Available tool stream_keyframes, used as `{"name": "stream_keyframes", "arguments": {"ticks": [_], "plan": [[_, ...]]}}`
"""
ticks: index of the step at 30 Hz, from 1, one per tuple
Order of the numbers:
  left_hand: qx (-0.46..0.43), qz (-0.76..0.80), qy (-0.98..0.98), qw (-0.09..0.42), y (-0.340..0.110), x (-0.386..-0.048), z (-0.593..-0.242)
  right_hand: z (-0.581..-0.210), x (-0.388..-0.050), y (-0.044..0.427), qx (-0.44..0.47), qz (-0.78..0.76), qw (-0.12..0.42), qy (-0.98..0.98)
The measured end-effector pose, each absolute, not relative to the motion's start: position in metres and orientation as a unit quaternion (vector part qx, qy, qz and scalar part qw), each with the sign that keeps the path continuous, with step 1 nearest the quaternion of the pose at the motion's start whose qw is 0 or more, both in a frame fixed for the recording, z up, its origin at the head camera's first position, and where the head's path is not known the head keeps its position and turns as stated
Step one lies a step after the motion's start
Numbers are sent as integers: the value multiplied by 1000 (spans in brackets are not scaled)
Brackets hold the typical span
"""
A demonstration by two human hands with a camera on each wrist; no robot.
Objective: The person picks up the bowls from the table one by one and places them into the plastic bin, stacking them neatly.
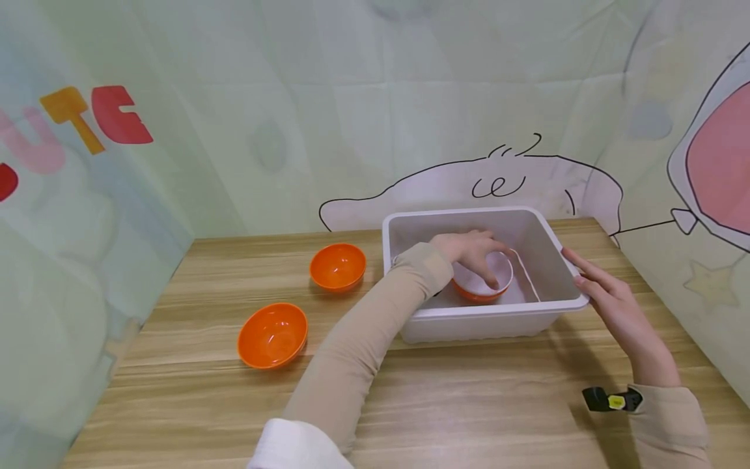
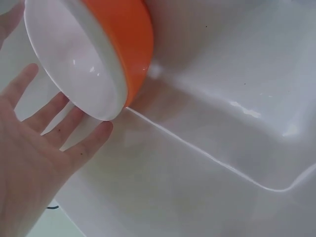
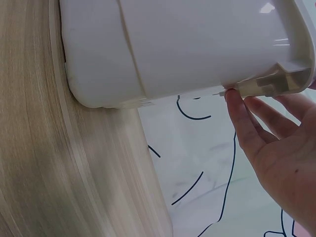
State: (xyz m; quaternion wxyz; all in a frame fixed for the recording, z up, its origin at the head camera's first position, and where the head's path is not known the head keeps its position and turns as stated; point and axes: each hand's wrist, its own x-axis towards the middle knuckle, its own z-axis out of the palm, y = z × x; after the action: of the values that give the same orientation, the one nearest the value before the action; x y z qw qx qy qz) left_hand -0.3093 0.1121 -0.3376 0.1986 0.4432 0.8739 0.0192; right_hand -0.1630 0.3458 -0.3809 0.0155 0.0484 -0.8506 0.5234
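A white plastic storage box (image 1: 480, 326) stands on the wooden table. Inside it is a bowl (image 1: 479, 296) with an orange outside and a white inside. My left hand (image 1: 471, 251) reaches over this bowl from above. In the left wrist view its fingers are spread and fairly straight, with some fingertips touching the bowl's rim (image 2: 106, 106); the thumb is mostly out of frame. At the box's right end, my right hand (image 1: 615, 306) grips the rim. The right wrist view shows its curled fingers (image 3: 239, 116) beneath the lip.
Two orange bowls stand upright on the table left of the box, one farther back (image 1: 338, 267) and one nearer (image 1: 273, 335). A printed curtain (image 1: 281, 163) hangs behind and along both sides of the table (image 1: 457, 404).
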Motion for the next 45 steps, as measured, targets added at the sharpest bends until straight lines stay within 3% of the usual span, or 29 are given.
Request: {"name": "stream_keyframes", "arguments": {"ticks": [31,45], "plan": [[456,12,875,161,107,-297,-317,-382,-163,343,55,533,25,-844],[459,17,878,133,105,-272,-277,-384,-164,345,70,525,32,-848]]}}
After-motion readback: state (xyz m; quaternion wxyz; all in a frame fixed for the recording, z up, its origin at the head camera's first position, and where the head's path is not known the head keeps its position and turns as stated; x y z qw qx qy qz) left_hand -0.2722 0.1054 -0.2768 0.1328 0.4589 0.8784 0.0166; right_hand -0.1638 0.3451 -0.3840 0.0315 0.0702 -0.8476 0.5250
